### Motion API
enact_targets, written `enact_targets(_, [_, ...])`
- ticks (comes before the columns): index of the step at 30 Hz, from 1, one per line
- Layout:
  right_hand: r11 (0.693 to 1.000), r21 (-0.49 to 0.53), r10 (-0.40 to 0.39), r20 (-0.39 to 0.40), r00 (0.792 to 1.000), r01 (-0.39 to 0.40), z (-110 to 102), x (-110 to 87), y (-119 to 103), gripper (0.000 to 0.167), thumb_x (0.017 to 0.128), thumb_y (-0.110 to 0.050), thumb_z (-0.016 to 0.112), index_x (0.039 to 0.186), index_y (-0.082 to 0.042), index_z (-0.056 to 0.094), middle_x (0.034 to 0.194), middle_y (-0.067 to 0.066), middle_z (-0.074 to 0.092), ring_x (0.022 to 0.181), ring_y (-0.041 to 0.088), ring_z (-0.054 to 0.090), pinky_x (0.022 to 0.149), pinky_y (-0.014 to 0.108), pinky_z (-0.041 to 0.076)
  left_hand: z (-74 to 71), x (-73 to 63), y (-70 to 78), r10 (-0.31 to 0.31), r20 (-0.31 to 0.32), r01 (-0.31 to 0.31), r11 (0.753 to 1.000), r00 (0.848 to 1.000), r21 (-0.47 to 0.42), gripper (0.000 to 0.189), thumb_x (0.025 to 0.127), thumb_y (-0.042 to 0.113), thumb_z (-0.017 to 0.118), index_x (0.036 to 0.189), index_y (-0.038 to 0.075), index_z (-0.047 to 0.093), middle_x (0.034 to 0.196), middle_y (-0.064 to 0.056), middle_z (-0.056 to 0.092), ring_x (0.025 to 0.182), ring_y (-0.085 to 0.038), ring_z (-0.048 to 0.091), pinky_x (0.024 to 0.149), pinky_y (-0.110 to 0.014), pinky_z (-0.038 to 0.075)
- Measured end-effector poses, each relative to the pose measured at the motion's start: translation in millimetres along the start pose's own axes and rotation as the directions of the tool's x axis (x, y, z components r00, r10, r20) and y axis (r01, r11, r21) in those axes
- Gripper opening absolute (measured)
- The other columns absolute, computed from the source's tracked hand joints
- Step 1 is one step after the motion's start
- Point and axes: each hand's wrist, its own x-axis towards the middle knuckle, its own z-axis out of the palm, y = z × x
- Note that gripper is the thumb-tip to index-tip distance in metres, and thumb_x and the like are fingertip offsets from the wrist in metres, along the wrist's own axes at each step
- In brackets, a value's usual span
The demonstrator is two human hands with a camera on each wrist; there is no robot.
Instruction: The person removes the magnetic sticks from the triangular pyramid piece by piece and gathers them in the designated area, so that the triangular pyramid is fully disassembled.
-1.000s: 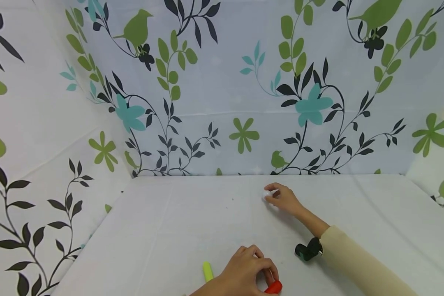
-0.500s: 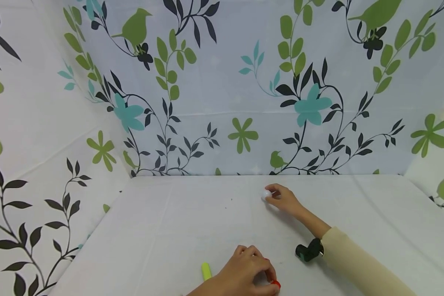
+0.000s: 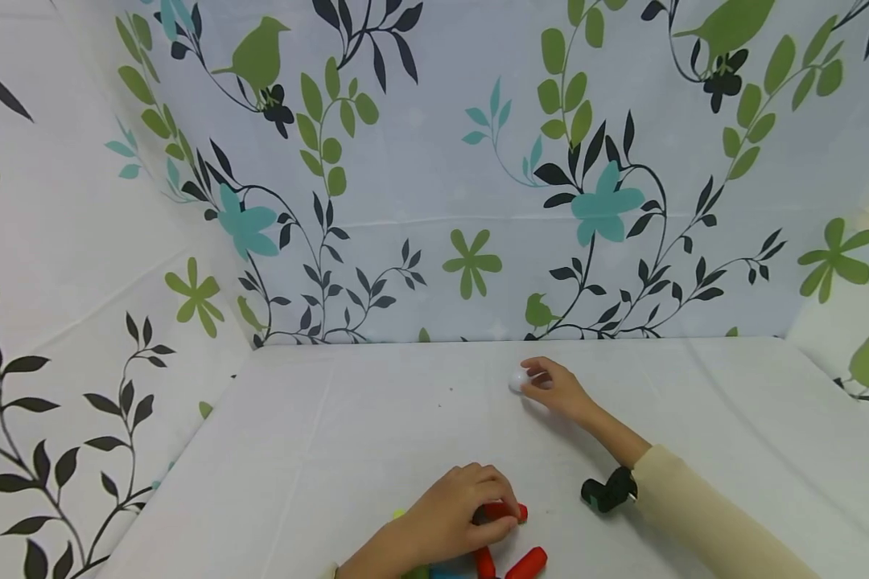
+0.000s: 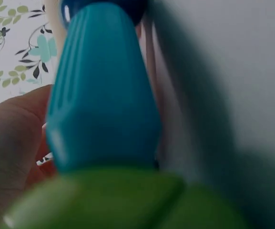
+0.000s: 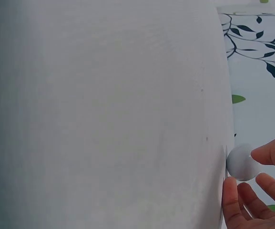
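My left hand (image 3: 449,511) curls over a red toy rod (image 3: 524,513), its index finger crossing the rod and its thumb close below. Two more red rods (image 3: 527,563) lie just in front of that hand, and yellow-green, green and blue pieces show partly hidden beneath it. In the left wrist view a fluted teal rod (image 4: 104,86) stands close to the camera, between a dark blue ball (image 4: 127,7) and a blurred green piece (image 4: 104,200). Farther back, my right hand (image 3: 561,394) holds a small white ball (image 5: 242,162) between thumb and fingers at the table surface.
A white-covered table (image 3: 319,450) spreads beneath both hands. Behind it hangs a cloth (image 3: 405,201) printed with leaves, birds and flowers, continuing along the left side. A black wrist-worn device (image 3: 608,489) sits by the right sleeve (image 3: 702,507).
My left hand has shifted up and left from the near red rod to the red rod behind it, uncovering the nearer pieces. My right hand stays at the white ball.
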Motion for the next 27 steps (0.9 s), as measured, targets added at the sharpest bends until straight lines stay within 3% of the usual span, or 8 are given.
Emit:
enact_targets(6, [1.0, 0.017, 0.012, 0.003, 1.0, -0.012, -4.0, -5.2, 2.8, 0.042, 0.09, -0.007, 0.064, 0.128, 0.006, 0.053, 0.117, 0.023, 0.059, 0.109, 0.038, 0.058, 0.096, 0.051, 0.045, -12.7, -3.5, -9.4, -0.183, 0.096, 0.182, 0.983, 0.978, 0.014, 0.024, 0.091, 0.043, 0.066, 0.107, 0.026, 0.068, 0.114, 0.011, 0.06, 0.101, -0.005, 0.056, 0.086, -0.026, 0.048])
enact_targets(10, [1.0, 0.016, 0.004, 0.006, 1.0, -0.004, -6.8, -11.5, 3.4, 0.042, 0.09, -0.007, 0.065, 0.127, 0.006, 0.052, 0.116, 0.023, 0.059, 0.108, 0.039, 0.058, 0.095, 0.051, 0.046, -19.4, -6.0, -16.8, -0.238, 0.15, 0.247, 0.968, 0.96, -0.042, 0.031, 0.088, 0.047, 0.068, 0.111, 0.025, 0.067, 0.113, 0.014, 0.059, 0.094, -0.001, 0.055, 0.081, -0.023, 0.049])
enact_targets(17, [1.0, 0.014, -0.004, 0.032, 0.999, 0.004, -10.2, -22.1, 1.5, 0.042, 0.091, -0.01, 0.065, 0.129, 0.005, 0.052, 0.118, 0.022, 0.058, 0.109, 0.037, 0.057, 0.095, 0.051, 0.046, -27.5, -10.0, -28.7, -0.213, 0.213, 0.251, 0.953, 0.954, -0.171, 0.031, 0.088, 0.033, 0.07, 0.117, 0.021, 0.067, 0.11, 0.015, 0.064, 0.096, 0.001, 0.057, 0.083, -0.023, 0.049])
enact_targets(24, [1.0, 0.012, -0.02, 0.06, 0.998, 0.019, -11.7, -32.2, -4.8, 0.041, 0.092, -0.011, 0.065, 0.128, 0.004, 0.053, 0.118, 0.022, 0.059, 0.108, 0.036, 0.058, 0.094, 0.05, 0.047, -25.8, -8.7, -32.4, -0.156, 0.229, 0.216, 0.94, 0.961, -0.263, 0.024, 0.092, 0.024, 0.067, 0.115, 0.017, 0.07, 0.108, 0.012, 0.067, 0.089, 0.002, 0.056, 0.081, -0.019, 0.049])
enact_targets(27, [0.999, 0.028, -0.037, 0.08, 0.996, 0.035, -12.8, -37.1, -7.5, 0.041, 0.091, -0.01, 0.065, 0.127, 0.005, 0.053, 0.118, 0.023, 0.059, 0.106, 0.036, 0.058, 0.093, 0.05, 0.049, -25.6, -8.4, -32.5, -0.161, 0.219, 0.22, 0.936, 0.962, -0.276, 0.023, 0.092, 0.022, 0.067, 0.115, 0.016, 0.07, 0.104, 0.011, 0.066, 0.087, 0.002, 0.055, 0.076, -0.018, 0.049])
